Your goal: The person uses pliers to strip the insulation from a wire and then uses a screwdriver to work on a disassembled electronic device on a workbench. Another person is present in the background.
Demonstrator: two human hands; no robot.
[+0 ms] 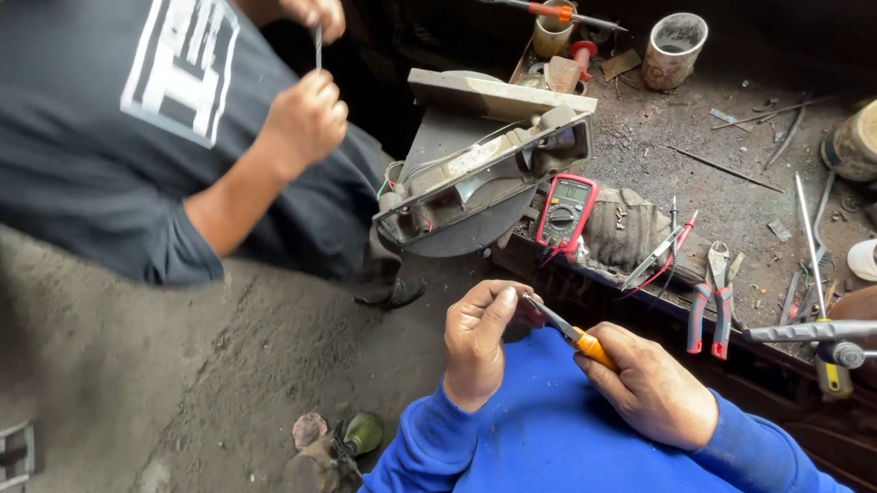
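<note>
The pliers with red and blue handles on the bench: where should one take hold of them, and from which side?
Grip the pliers by the two red-and-blue handles, coming from the near edge of the bench. They lie flat with the handles pointing toward the person and the metal nose pointing away, so the handles are the closer, thicker part.

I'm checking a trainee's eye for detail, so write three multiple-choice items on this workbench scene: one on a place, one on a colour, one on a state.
1. Where does the multimeter lie?
A. On the floor
B. On the bench beside the grey metal housing
C. In the person's lap

2. What colour is the handle of the tool in the right hand?
A. Orange
B. Green
C. White

3. How are the red-handled pliers on the bench?
A. Gripped by the left hand
B. Hanging from a hook
C. Lying unheld

Answers:
1 B, the red meter sits right of the housing.
2 A, orange shows between the fingers.
3 C, no hand touches them.
</note>
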